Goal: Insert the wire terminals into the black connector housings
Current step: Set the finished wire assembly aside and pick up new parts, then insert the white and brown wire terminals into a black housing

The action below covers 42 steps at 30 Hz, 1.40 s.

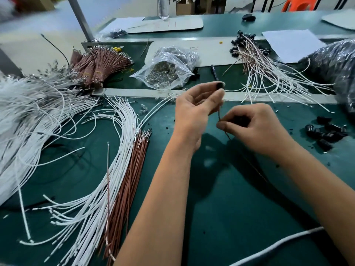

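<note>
Left grip: left hand [194, 110] raised, fingertips pinching a black connector housing [220, 85].
Right grip: right hand [255, 127] lower, fingers curled around a brown wire [219, 114] and something dark.
Spare housings [326, 133]: on the green tabletop [221, 208], right.

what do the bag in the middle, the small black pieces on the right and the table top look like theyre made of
Bag: thin clear plastic film, by its glossy crinkles and the small shiny parts showing through.
Black pieces: probably moulded plastic, dark with a slight sheen; too small to be sure.
Table top: dark green mat, likely rubber or vinyl, smooth with soft reflections.
</note>
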Available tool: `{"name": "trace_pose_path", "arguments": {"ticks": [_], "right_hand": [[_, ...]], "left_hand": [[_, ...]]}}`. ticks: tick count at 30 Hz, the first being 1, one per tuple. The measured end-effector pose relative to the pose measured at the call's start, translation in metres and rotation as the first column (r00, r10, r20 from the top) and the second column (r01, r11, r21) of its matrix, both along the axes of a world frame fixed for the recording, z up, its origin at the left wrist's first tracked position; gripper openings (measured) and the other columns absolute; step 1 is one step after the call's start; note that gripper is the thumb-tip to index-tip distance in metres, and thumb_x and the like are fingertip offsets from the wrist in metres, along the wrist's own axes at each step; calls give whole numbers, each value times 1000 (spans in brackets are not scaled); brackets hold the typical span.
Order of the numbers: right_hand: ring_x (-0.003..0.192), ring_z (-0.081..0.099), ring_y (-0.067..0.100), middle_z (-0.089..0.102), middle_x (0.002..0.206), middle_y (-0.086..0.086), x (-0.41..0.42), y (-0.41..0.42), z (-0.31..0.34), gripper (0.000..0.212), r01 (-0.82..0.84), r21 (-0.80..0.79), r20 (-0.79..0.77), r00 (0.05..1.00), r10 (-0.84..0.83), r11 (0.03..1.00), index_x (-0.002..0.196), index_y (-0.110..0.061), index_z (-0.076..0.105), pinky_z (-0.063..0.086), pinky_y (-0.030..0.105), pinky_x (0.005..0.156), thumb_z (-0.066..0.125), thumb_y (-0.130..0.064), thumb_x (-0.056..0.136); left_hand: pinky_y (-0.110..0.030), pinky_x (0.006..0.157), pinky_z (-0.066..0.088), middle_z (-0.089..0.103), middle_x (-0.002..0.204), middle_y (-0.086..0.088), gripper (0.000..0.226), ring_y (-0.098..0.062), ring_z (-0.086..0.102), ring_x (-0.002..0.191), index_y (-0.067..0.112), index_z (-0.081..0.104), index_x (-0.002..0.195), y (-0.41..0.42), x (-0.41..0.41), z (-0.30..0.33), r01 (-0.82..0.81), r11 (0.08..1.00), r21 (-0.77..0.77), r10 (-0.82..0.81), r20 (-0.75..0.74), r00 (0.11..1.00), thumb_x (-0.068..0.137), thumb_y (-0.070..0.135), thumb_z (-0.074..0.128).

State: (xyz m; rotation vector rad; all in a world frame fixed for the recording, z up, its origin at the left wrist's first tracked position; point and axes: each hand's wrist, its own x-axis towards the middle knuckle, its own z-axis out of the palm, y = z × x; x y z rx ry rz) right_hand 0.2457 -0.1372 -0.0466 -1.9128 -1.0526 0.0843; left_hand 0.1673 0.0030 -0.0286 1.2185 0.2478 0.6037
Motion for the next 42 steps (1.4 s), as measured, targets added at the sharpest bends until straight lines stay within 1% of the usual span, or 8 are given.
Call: {"name": "trace_pose_path", "arguments": {"ticks": [3,6,8,14,24,31,37,42], "right_hand": [[68,67,16,75,74,-2,-1,47,11,13,-44,-124,91,994,56,991,85,-15,80,55,31,69,80,-27,89],[83,65,22,75,93,8,-9,105,11,14,-85,-248,269,951,153,965,104,-14,78,52,33,84,75,-14,91],[100,65,30,70,107,11,-16,139,10,27,-106,-362,396,882,255,926,118,-18,71,48,34,88,68,-9,93],[111,62,39,58,119,18,-26,182,18,26,-55,-621,553,677,486,782,123,-7,60,48,44,84,42,-6,104],[73,45,27,50,97,11,-20,167,34,14,-151,-747,446,607,658,647,99,-18,40,25,36,58,34,-24,110],[78,50,32,58,111,17,-18,145,34,22,-99,-759,453,629,631,644,112,-10,51,35,41,65,31,-20,111],[66,45,26,52,90,7,1,110,43,14,-42,-664,587,591,554,747,111,-9,48,35,37,58,49,-6,97],[65,50,27,58,84,11,28,73,55,9,11,-402,708,638,303,915,105,-5,58,40,34,57,53,-4,97]], "left_hand": [[-26,61,56,69,89,-7,8,-10,65,60,10,66,101,30,-7,1,-362,931,32,363,-120,924,98,3,61],[-27,75,54,69,97,-1,9,-10,68,78,11,68,105,61,-20,-3,-663,674,327,739,-268,619,98,12,61],[-21,79,43,70,99,-1,11,-20,66,97,12,68,103,76,-30,-4,-657,563,502,825,-300,478,95,14,61],[-32,91,45,71,109,-9,18,-29,61,109,13,70,104,91,-45,-4,-503,567,653,823,-414,390,90,13,59],[-27,84,47,73,103,-8,25,-29,65,103,17,76,99,87,-51,-1,-430,600,675,795,-444,412,80,9,62],[-23,79,43,74,102,-3,26,-25,65,103,17,76,99,86,-47,0,-400,620,675,773,-440,457,80,8,60],[-39,88,58,77,89,-8,7,-25,73,92,17,78,93,78,-37,-3,-89,814,574,453,-532,716,88,17,74],[-17,46,36,75,70,-5,2,-6,44,42,16,74,89,57,-32,9,59,944,324,101,-456,884,91,17,75]]}}
